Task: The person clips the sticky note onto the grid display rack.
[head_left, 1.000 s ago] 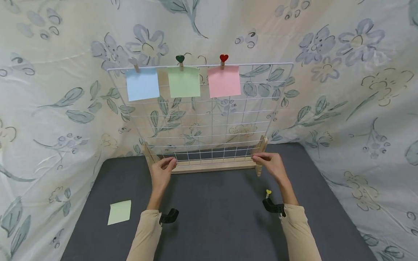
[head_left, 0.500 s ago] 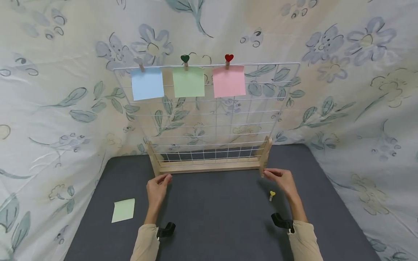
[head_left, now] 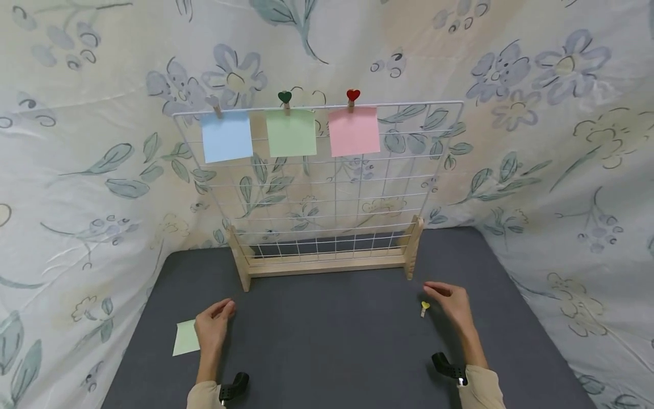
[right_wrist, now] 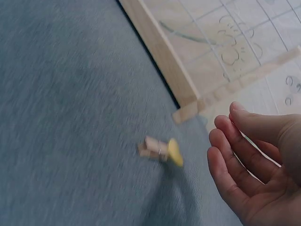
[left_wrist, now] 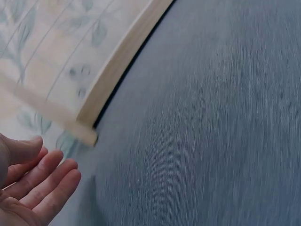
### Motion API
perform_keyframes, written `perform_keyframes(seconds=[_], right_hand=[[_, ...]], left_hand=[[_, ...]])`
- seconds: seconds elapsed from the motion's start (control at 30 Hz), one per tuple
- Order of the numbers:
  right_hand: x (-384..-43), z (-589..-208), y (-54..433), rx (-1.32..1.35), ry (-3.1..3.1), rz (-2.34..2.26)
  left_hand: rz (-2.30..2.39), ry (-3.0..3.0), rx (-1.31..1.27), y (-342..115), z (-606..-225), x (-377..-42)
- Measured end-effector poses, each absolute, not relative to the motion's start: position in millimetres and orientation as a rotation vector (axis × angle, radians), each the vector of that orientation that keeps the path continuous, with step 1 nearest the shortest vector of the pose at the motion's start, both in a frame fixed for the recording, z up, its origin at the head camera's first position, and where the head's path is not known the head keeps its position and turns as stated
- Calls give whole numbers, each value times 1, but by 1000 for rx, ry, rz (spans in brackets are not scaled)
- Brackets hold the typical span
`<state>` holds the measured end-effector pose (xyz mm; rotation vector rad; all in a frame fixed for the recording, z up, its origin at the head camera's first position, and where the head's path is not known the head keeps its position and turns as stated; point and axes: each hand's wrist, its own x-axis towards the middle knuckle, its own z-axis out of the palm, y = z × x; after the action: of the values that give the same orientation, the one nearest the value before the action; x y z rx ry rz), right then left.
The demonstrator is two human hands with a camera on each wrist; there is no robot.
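Observation:
My left hand (head_left: 212,329) hovers beside a pale green paper note (head_left: 186,338) on the table, hiding its right edge; its fingers are loosely bent around nothing in the left wrist view. My right hand (head_left: 453,307) is above the table near a small wooden clothespin with a yellow heart (right_wrist: 160,149), apart from it, and its relaxed fingers hold nothing. Behind both hands stands a white wire grid (head_left: 335,199) in a wooden base (head_left: 327,264). From its top bar hang a blue note (head_left: 227,136), a green note (head_left: 291,134) and a pink note (head_left: 355,133), each under a clothespin.
The dark grey table (head_left: 327,335) reaches back to a floral cloth (head_left: 536,170) hanging behind and at both sides. A green heart clothespin (head_left: 285,99) and a red heart clothespin (head_left: 352,96) top two notes. Black straps show at both wrists.
Both hands have drawn back from the base of the wire grid toward the front. The left hand has gone left to the loose green note, the right hand slightly right, beside the yellow-heart clothespin.

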<state>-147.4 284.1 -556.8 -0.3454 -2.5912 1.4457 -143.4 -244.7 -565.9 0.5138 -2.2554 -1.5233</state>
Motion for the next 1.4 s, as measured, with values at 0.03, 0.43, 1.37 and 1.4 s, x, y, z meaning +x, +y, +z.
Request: perform_keyframes(seconds=[0.03,0.43,1.37,1.4], right_hand=[[-145,-558,286,-360,-2593,1429],[-129,-577,296,-389,-2593,1356],[-131,-584,285,-383,-2685,1265],[-131,-584,285,-382,-2672,1286]], left_hand=[[-1515,-2248,528,-249,-567,-140],[-1557,-2042,753,-297,-570,-119],[-949,-2446,789,-332,-582,-117],[-948,-2466,784,-332,-581,-117]])
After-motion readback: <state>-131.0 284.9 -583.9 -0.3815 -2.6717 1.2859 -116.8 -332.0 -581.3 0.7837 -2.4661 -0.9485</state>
